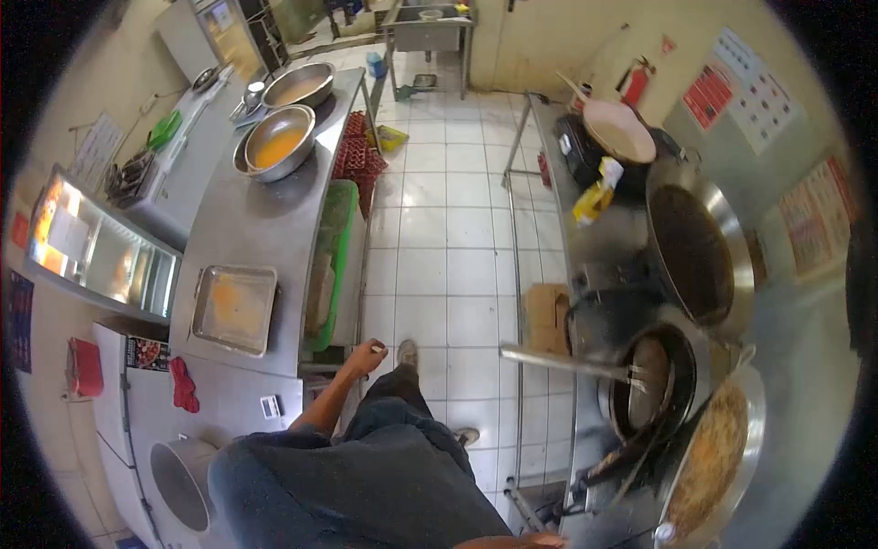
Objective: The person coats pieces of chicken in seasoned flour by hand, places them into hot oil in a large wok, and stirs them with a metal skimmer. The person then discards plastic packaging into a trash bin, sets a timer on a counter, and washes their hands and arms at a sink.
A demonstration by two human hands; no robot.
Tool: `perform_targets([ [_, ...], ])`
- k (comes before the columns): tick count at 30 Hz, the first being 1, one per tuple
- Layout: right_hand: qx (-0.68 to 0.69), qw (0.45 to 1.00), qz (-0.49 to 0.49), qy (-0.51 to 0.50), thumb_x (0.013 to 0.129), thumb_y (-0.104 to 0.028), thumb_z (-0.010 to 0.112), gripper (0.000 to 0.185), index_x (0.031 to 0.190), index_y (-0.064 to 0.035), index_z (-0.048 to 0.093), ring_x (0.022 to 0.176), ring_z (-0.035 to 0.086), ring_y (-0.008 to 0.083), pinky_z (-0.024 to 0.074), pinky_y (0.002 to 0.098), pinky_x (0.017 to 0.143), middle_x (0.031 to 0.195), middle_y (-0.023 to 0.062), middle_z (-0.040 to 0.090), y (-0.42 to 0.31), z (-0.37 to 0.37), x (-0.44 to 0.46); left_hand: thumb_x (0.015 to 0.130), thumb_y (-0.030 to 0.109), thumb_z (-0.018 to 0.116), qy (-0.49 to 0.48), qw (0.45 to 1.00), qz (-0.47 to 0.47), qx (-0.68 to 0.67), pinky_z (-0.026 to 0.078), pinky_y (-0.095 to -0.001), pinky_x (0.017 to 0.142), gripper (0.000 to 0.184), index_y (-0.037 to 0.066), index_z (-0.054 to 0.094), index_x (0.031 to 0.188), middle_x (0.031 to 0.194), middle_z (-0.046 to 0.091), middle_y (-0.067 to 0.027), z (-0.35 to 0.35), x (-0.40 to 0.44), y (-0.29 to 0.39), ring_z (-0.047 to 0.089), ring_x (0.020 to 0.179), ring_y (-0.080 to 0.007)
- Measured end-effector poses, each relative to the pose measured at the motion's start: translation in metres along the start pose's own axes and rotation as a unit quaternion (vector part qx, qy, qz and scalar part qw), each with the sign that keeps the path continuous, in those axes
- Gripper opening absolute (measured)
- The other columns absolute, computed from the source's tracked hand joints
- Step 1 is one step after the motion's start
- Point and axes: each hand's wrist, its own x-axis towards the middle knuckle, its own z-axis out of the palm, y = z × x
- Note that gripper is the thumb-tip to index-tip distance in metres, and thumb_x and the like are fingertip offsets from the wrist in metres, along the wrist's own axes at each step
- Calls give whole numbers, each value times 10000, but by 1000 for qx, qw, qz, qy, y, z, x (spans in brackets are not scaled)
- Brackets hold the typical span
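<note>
Count, left side: one steel worktable [229, 229] carrying three round steel basins, two of them nested at the front with orange liquid [277, 146] in the upper one, the third [317, 90] behind. Also on it: one rectangular steel tray [261, 331] with orange residue. Nearer the wearer, on a lower-left surface: one red cloth item [184, 384], one small white card or box [270, 407] and one deep metal pot [187, 480].

Count, right side: two wide woks, the far one [692, 252] with dark contents, the near one [713, 467] with frothy brown contents. Between them, one dark round pan [686, 389], with one long-handled metal utensil [567, 362] laid across it, its handle projecting over the aisle. One cardboard box [547, 317] sits below.

Left hand [366, 355]: beside the worktable's aisle edge, fingers loosely curled and partly open, apparently holding nothing. Right hand [546, 541]: cut off at the bottom edge, near a metal bar [521, 508]; finger opening and any hold cannot be determined.
</note>
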Motion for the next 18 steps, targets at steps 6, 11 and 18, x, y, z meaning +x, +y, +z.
perform_targets([
  [6, -148, 960, 28, -238, 868, -553, 468, 598, 1271, -112, 438, 1061, 479, 319, 362, 453, 889, 1213, 175, 496, 64, 196, -117, 844, 360, 655, 19, 985, 117, 121, 503, -438, 811, 429, 56, 599, 1142, 915, 683, -215, -70, 113, 55, 653, 911, -376],
  [11, -264, 862, 48, -431, 861, -485, 488, 504, 1183, -97, 464, 953, 492, 298, 378, 434, 798, 1115, 161, 516, 77, 345, -192, 894, 356, 605, -34, 960, 270, 71, 511, -433, 770, 435, 80, 538, 1224, 955, 660, -192, -138, 230, 212, 647, 857, -335],
  [18, -393, 773, 110, -486, 852, -389, 516, 376, 1061, -77, 500, 801, 510, 268, 401, 406, 671, 978, 142, 543, 117, 484, -236, 914, 336, 584, -46, 926, 370, 52, 516, -395, 743, 416, 61, 530, 1221, 957, 661, -181, -223, 364, 361, 647, 841, -312],
])
